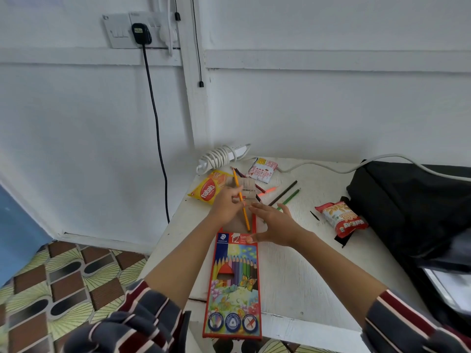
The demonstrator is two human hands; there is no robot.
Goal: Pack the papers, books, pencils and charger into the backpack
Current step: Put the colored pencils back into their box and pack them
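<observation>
A red coloured-pencil box [233, 284] lies on the white table [293, 271], its open top flap pointing away from me. My left hand [226, 206] pinches an orange pencil [241, 200] whose tip points down into the box mouth. My right hand [274, 224] rests with straight fingers on the box's upper right edge, thumb on its front. Loose pencils lie beyond: a brown one [283, 193], a green one [290, 197] and darker ones [238, 171]. The black backpack [413, 207] sits at the right. A white coiled cable with a power strip [221, 156] lies at the table's far corner.
Snack packets lie around: a yellow one [207, 191], a white-pink one [262, 169], a red one [340, 219]. A black plug [141, 34] sits in the wall socket, its cord hanging down. A white cable [331, 165] runs over the backpack. Patterned floor lies to the left.
</observation>
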